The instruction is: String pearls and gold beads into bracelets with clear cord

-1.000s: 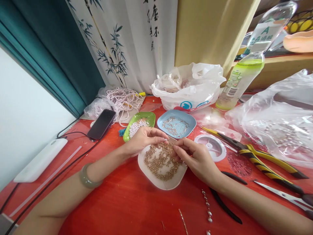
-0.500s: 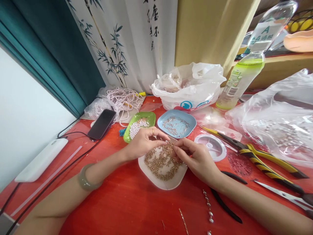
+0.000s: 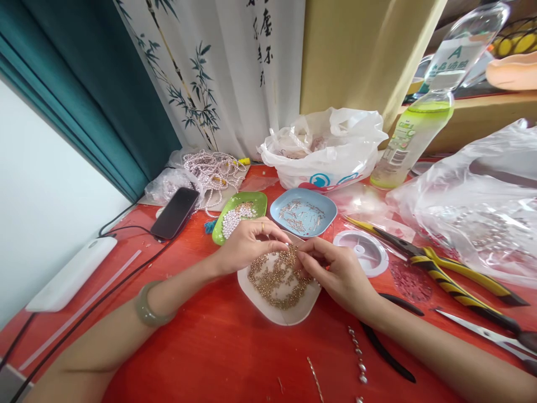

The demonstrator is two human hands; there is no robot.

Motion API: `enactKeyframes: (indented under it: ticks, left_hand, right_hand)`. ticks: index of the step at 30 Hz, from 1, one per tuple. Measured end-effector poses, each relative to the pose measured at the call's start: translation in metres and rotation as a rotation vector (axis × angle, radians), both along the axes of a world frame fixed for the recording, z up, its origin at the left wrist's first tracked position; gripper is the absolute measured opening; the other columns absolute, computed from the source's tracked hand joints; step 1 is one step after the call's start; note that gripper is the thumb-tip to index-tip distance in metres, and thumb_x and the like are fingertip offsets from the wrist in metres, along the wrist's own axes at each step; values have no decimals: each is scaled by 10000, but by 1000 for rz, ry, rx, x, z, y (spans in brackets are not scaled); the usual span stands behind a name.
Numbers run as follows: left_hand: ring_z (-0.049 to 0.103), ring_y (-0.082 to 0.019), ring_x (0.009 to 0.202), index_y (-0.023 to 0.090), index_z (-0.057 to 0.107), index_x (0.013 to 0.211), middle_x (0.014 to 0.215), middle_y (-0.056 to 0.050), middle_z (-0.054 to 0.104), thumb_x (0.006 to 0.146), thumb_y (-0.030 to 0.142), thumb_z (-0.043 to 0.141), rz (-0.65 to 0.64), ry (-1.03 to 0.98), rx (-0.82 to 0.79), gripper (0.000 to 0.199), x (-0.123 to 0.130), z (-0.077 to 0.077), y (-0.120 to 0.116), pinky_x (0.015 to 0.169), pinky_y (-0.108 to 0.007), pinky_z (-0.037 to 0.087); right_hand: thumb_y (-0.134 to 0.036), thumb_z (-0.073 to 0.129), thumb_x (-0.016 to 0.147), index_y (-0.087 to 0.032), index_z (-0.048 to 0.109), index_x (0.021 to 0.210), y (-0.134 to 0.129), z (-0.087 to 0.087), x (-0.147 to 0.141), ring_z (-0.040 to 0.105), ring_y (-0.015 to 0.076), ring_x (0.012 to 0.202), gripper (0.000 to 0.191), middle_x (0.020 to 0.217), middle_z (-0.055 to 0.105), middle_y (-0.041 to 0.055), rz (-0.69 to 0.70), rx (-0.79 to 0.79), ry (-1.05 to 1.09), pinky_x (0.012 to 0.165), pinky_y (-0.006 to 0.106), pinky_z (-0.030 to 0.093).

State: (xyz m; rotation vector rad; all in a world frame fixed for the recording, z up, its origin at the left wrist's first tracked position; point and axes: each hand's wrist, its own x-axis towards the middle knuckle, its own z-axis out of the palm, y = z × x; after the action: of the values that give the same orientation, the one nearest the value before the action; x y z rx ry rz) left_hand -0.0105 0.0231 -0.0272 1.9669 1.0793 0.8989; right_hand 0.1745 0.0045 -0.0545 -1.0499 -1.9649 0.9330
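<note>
Over a pale dish (image 3: 289, 317) of small gold beads (image 3: 279, 282), both hands work close together. My left hand (image 3: 255, 240) is closed in a pinch, with a tiny whitish bead showing at its fingertips. My right hand (image 3: 331, 266) is also pinched, its fingertips low at the dish's right side; what they hold is too small to make out. Just behind stand a green dish (image 3: 260, 201) with white pearl beads (image 3: 235, 221) and a blue dish (image 3: 325, 207) holding thin metal pins (image 3: 298, 217).
To the right lie a clear spool (image 3: 363, 252), yellow-black pliers (image 3: 444, 268), scissors (image 3: 482, 330) and black-handled tool (image 3: 388, 352). A beaded strand (image 3: 358, 358) rests in front. Behind are a plastic bag (image 3: 327, 151), bottle (image 3: 411, 140), phone (image 3: 175, 212) and pearl strings (image 3: 213, 168).
Both hands stay almost where they were over the gold beads. The left fingertips have shifted very slightly, and the whitish bead shows a little lower.
</note>
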Motion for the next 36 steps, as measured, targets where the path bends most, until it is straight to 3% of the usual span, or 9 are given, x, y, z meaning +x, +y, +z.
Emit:
enactKeyframes:
  ticks: [11,17,23,28,33,36]
  left_hand:
    - [563,-154,801,191,675,776,772,-33,663,728,236,634,-64,107,164,77,-1,-3,-2,753,-288,436]
    - [583,-140,761,173,637,934,833,-44,637,718,248,640,-39,27,-16,229,1,-4,-2,690,-263,463]
    - [567,-126,707,152,639,715,746,-29,630,734,264,615,36,65,-27,115,2,1,-3,662,-242,444]
    - [553,-116,696,169,638,718,734,-16,626,742,254,605,9,84,16,94,2,3,-4,645,-227,436]
    - [540,-111,680,172,636,712,721,-11,608,732,237,612,23,76,19,72,3,3,-6,620,-222,422]
    - [538,-113,684,171,638,714,718,-10,601,734,229,608,24,76,8,68,4,3,-7,617,-224,415]
  right_hand:
    - [-214,415,802,-177,513,695,1,-2,-1,536,98,491,149,587,590,2,12,-5,28,442,212,425]
    - [-222,420,828,-178,522,735,1,0,-1,578,92,515,145,618,619,3,47,-34,79,480,209,458]
    - [-226,422,822,-173,533,732,1,-1,-1,577,103,526,153,625,626,16,21,-28,44,475,219,451]
    - [-241,421,817,-175,534,714,1,-1,0,574,108,523,166,619,626,15,16,-31,53,475,226,448]
    - [-267,425,836,-163,538,868,0,2,2,586,109,555,156,647,628,8,68,-50,130,492,217,455]
    - [-266,448,830,-166,556,851,0,2,1,566,104,539,149,636,614,2,69,-9,111,473,212,440]
